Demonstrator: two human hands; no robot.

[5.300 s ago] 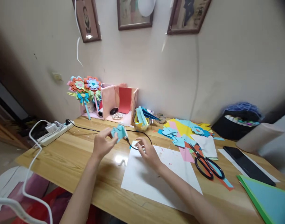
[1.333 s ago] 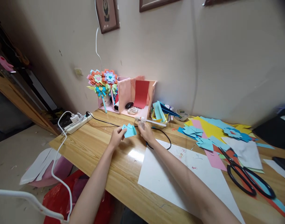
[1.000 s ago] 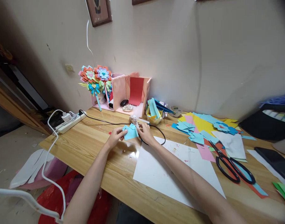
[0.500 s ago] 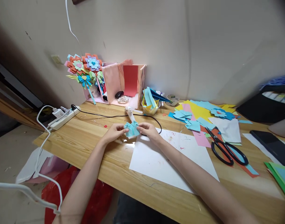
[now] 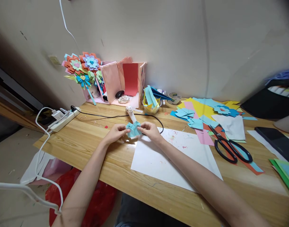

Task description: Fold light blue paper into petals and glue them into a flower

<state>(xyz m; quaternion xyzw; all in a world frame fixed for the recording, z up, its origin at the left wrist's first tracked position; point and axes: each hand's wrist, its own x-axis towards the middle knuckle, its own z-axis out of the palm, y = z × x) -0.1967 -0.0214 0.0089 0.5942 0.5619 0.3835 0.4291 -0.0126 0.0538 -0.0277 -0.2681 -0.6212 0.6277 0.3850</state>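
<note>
While the left hand (image 5: 116, 132) pinches one edge of the folded light-blue paper (image 5: 134, 130), the right hand (image 5: 152, 130) grips the other; it's between them, a white tool (image 5: 131, 114) just beyond.

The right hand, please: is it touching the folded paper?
Touching: the head view shows the right hand pinching the folded paper at its right edge.

Soft light, 1 vert. shadow on wall (image 5: 172, 41), glare on desk (image 5: 120, 164), wide-angle warp
</note>
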